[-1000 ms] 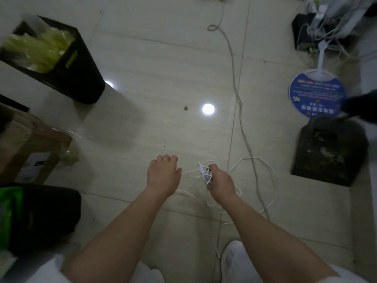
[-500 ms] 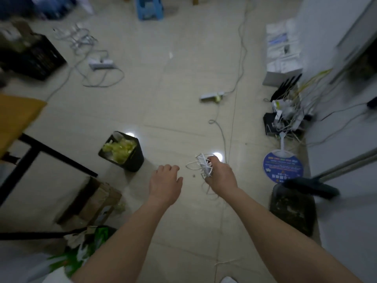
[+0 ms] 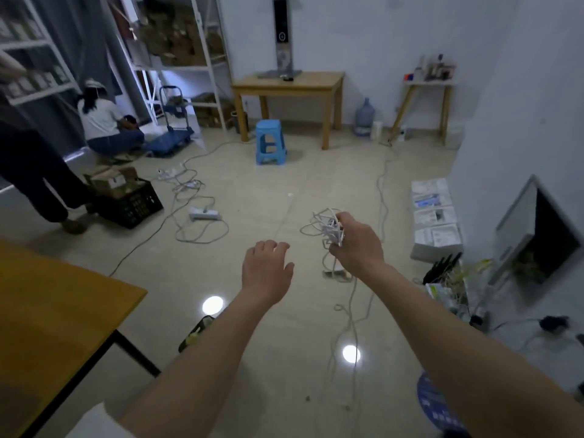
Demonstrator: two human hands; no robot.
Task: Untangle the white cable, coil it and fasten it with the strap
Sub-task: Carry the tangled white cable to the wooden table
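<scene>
1. The right hand (image 3: pixel 357 245) is closed around a messy bunch of white cable (image 3: pixel 325 227). The bunch is up in the air, high over the floor (image 3: pixel 284 197).
2. Loops of the cable stick out to the left of the fist and above it. They look tangled.
3. One part of the cable hangs down from the fist toward the floor. I cannot tell where it ends.
4. The left hand (image 3: pixel 267 273) is open and holds nothing. Its fingers are spread a little and its palm faces down.
5. The left hand is near the cable bunch, to the left of it and a bit lower. It does not touch the cable.
6. Both arms reach forward and are bare. A bit of white sleeve (image 3: pixel 98 422) shows at the bottom.
7. A yellow desk (image 3: pixel 47 311) with black legs is at the left, near the left arm.
8. A blue stool (image 3: pixel 270 142) stands farther away on the floor. A wooden table (image 3: pixel 289 83) is behind it by the wall.
9. A white power strip (image 3: pixel 203 214) lies on the floor to the left, with grey cords looping around it.
10. A black crate (image 3: pixel 132 203) sits on the floor at the left.
11. White boxes (image 3: pixel 436 213) are stacked by the wall on the right.
12. One person (image 3: pixel 106 124) crouches by the shelves far off on the left. Someone else's legs are at the left edge.
</scene>
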